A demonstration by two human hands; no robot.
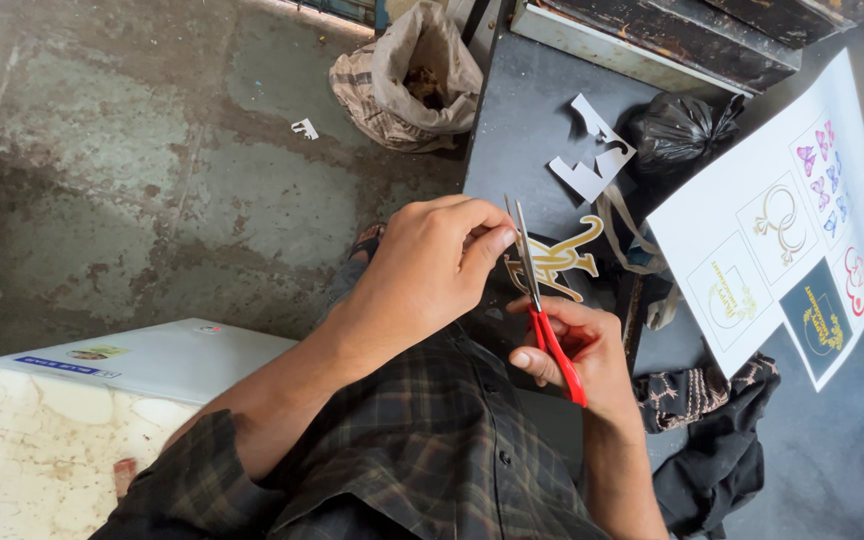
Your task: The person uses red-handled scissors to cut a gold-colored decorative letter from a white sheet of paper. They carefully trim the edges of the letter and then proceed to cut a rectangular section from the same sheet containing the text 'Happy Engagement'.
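The left hand (422, 270) pinches a gold, curly paper cutout with a white border (562, 258) between thumb and fingertips, holding it up over the near edge of the dark grey table (522, 130). The right hand (577, 350) is closed around the red plastic handles of a pair of scissors with slim steel blades (537, 300); the blades point away from the person and meet the left edge of the cutout, just beside the left thumb. To the right lies a large white printed sheet of paper (712, 230) carrying 5 designs: gold rings, small pink and purple butterflies, a yellow emblem, a dark square emblem and a red looped shape. Beyond the cutout, further along the table, rest white paper offcuts (592, 165), and just right of them sits a crumpled black plastic bag (677, 130). A dark patterned cloth (712, 420) hangs near the right wrist. On the stained concrete floor (132, 170) on the far side stands an open beige checked sack (412, 80), with 1 small white scrap (304, 128) to its left. A white box lid (162, 355) lies near left.
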